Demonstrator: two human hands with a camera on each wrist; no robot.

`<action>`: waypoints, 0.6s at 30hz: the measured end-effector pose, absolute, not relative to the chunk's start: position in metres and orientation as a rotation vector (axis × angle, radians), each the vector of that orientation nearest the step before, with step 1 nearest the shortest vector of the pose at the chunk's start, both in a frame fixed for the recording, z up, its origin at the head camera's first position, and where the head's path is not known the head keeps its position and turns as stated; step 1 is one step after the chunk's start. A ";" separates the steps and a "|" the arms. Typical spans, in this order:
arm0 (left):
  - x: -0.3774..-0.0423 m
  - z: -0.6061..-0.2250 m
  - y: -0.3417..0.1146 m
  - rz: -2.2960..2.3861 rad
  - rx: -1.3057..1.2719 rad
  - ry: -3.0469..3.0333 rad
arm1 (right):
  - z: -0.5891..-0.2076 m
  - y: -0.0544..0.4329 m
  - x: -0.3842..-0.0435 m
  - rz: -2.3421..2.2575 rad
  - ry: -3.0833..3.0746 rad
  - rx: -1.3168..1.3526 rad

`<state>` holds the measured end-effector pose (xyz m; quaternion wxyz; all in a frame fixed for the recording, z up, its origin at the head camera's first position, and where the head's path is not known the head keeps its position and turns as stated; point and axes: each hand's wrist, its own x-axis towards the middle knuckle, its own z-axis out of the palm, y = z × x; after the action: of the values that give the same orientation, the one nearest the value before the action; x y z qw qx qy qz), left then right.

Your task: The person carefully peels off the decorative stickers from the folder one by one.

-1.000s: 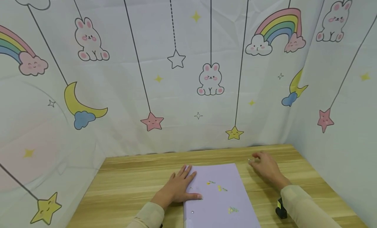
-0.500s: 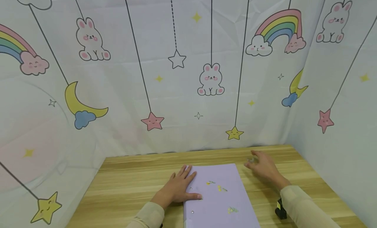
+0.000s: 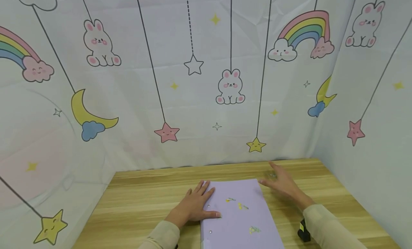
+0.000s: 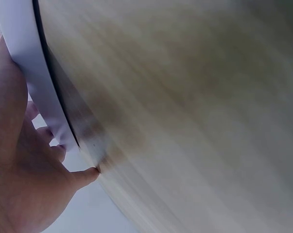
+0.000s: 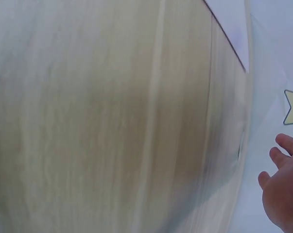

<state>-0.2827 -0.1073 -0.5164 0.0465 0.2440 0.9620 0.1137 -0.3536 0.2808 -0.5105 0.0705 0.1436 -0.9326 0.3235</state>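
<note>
A lilac folder [image 3: 236,213], printed with small yellow flowers and fitted with metal rivets near its left side, lies on the wooden table. My left hand [image 3: 194,206] rests flat across its left edge, fingers spread and thumb on the cover. In the left wrist view this hand [image 4: 34,170] lies along the folder's thick lilac side [image 4: 44,82]. Beyond the folder's far right corner, my right hand [image 3: 284,184] is spread, its thumb close to that corner. A small, shiny, clear object [image 3: 272,175] shows between thumb and index finger, apart from both.
The wooden table [image 3: 145,195] runs back to a white cloth backdrop [image 3: 199,109] with rabbits, stars and rainbows, which also hangs at both sides. A black wrist camera [image 3: 303,232] sits under my right sleeve [image 3: 328,224].
My right hand's fingers have spread from around the small clear object, and the hand has shifted left toward the folder's corner. The object stays about where it was. My left hand and the folder have not moved.
</note>
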 end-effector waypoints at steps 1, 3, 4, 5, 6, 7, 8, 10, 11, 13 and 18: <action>-0.283 -0.517 -0.107 0.349 0.744 2.936 | -0.510 0.279 -0.353 0.978 -2.808 0.429; -0.282 -0.516 -0.108 0.350 0.744 2.936 | -0.509 0.275 -0.352 0.982 -2.809 0.437; -0.282 -0.517 -0.108 0.351 0.745 2.937 | -0.509 0.273 -0.351 0.985 -2.809 0.438; -0.282 -0.517 -0.108 0.353 0.745 2.938 | -0.509 0.271 -0.351 0.987 -2.806 0.443; -0.282 -0.517 -0.108 0.354 0.746 2.939 | -0.509 0.270 -0.351 0.989 -2.802 0.449; -0.282 -0.517 -0.108 0.354 0.748 2.941 | -0.509 0.268 -0.351 0.989 -2.793 0.461; -0.282 -0.517 -0.108 0.353 0.749 2.942 | -0.509 0.266 -0.351 0.985 -2.782 0.480; -0.282 -0.517 -0.108 0.353 0.749 2.944 | -0.509 0.262 -0.351 0.993 -2.766 0.501; -0.282 -0.517 -0.108 0.353 0.749 2.945 | -0.508 0.260 -0.351 0.997 -2.759 0.513; -0.282 -0.517 -0.108 0.349 0.745 2.944 | -0.507 0.257 -0.351 0.993 -2.747 0.544; -0.283 -0.515 -0.108 0.342 0.736 2.936 | -0.505 0.249 -0.350 0.984 -2.749 0.573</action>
<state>-0.2826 -0.1082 -0.5151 0.0479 0.2412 0.9628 0.1123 -0.3496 0.2494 -0.5046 0.0829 0.1920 -0.9206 0.3297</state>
